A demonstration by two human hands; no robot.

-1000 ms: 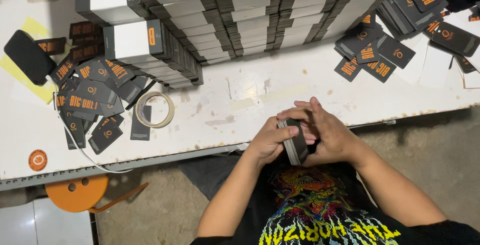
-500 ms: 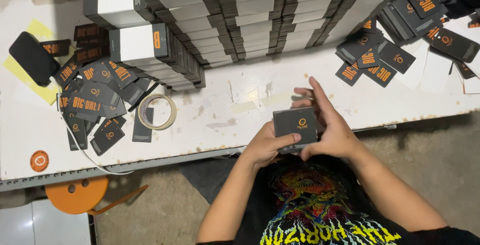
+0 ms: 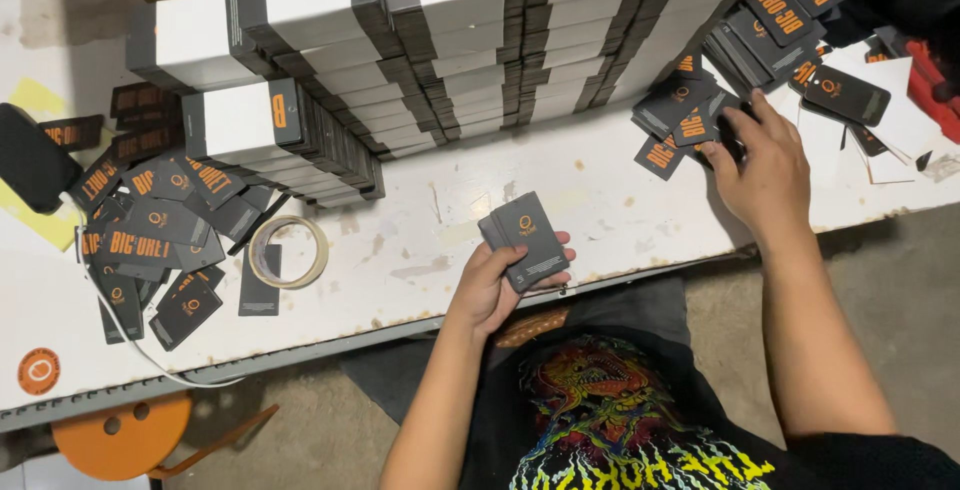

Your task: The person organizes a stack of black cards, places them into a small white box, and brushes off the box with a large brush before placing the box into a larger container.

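Left hand (image 3: 495, 285) gripping small stack of dark cards (image 3: 525, 240), held over table (image 3: 600, 200) edge at 6 o'clock. Right hand (image 3: 765, 170) reaching to 2 o'clock, fingers curling onto loose card pile (image 3: 690, 115); grasp unclear.

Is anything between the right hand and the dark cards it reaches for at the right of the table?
Nothing visible. The right hand already rests on the pile of dark cards, fingertips touching them. The left hand holds a small dark box apart, over the table edge.
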